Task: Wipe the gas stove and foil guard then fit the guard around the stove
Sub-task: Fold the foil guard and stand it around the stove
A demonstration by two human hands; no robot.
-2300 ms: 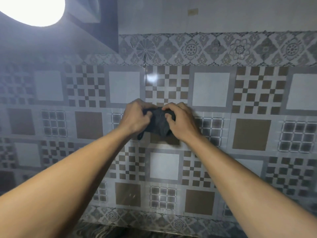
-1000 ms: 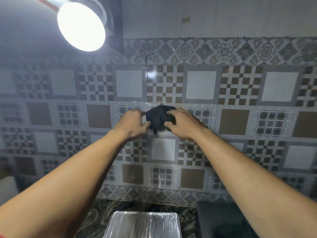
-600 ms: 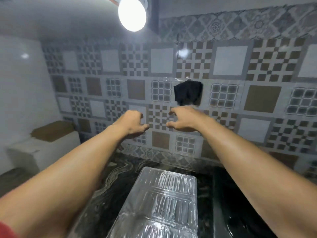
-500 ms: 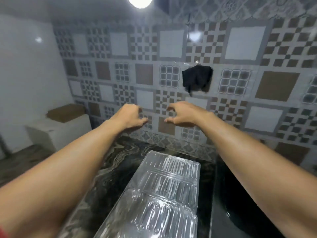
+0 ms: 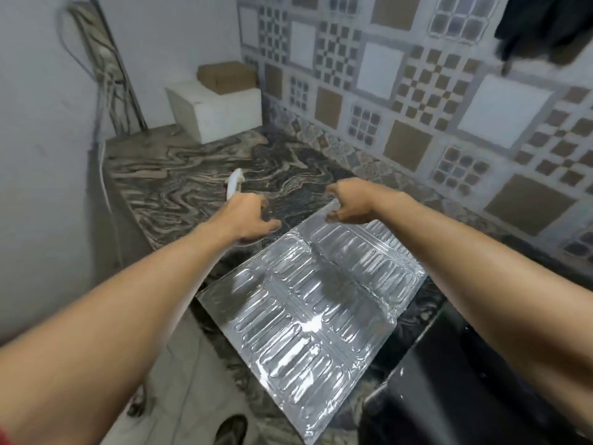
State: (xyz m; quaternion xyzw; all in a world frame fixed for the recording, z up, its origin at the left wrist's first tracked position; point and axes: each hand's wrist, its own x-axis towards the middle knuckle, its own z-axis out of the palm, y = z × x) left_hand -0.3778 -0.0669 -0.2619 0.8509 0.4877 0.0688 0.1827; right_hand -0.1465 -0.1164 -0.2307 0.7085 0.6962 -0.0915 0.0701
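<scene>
Both hands, left and right, are hovering spread and empty over the flat guard on the desk, so wiping seems finished and fitting is waiting.

Setting: a home kitchen. A dark marble-patterned countertop runs along the centre of the frame into the upper-left corner. A patterned tiled wall fills the upper right as a backsplash. A ribbed foil guard lies flat on the counter at lower centre, beside a black gas stove at lower right. A dark cloth hangs on the tiles at the upper right.
</scene>
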